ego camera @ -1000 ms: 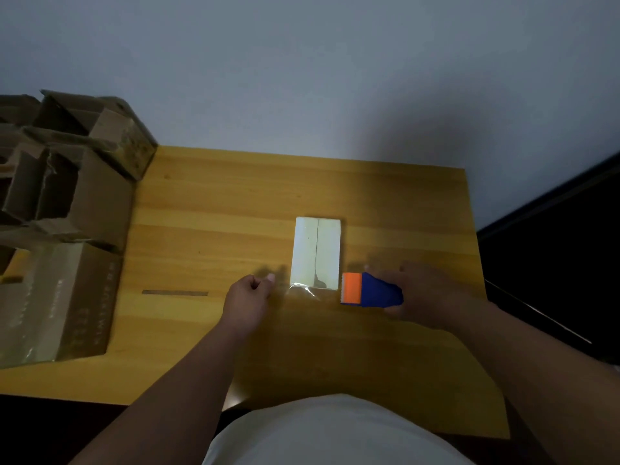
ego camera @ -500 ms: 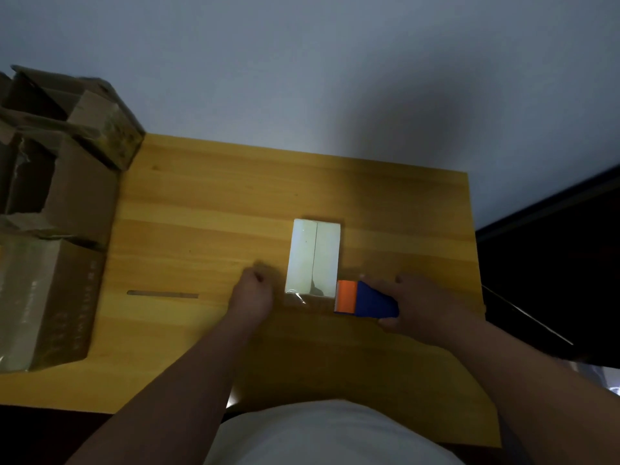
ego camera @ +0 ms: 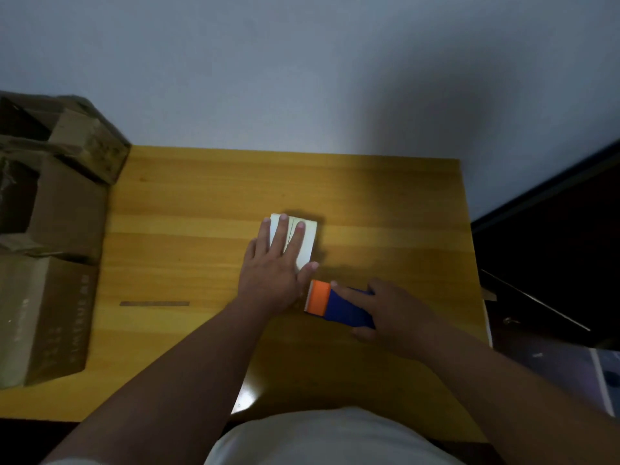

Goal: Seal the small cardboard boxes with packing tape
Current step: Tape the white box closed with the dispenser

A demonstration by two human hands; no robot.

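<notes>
- Wooden table, filling most of the view, running up to a plain wall at 12 o'clock.
- Stack of brown cartons off at 9 o'clock, flaps up, contents not readable.
- Small white box lying flat near the table's middle, long side pointing toward 12, seam between the two top flaps visible between the fingers.
- Left hand laid flat on the box, fingers spread and straight, tips reaching the far edge, thumb off the near corner toward 3 o'clock. Pressing, not gripping.
- Right hand at roughly 5 o'clock from the box, wrapped round the blue body of the tape dispenser, index finger stretched along the top. Orange end pointing at the box's near edge, just beside it.
- Thin dark strip on the wood at 9 o'clock from the hands, can't tell what.
- Handling guess: thin card, light, probably near empty, so likely to skate on smooth wood once tape drags across. Flat palm on top looks like the right hold. Flaps probably soft enough to dish in under hard pressing.
- Can't tell whether any tape is stuck down yet; too dim and clear film barely shows.
</notes>
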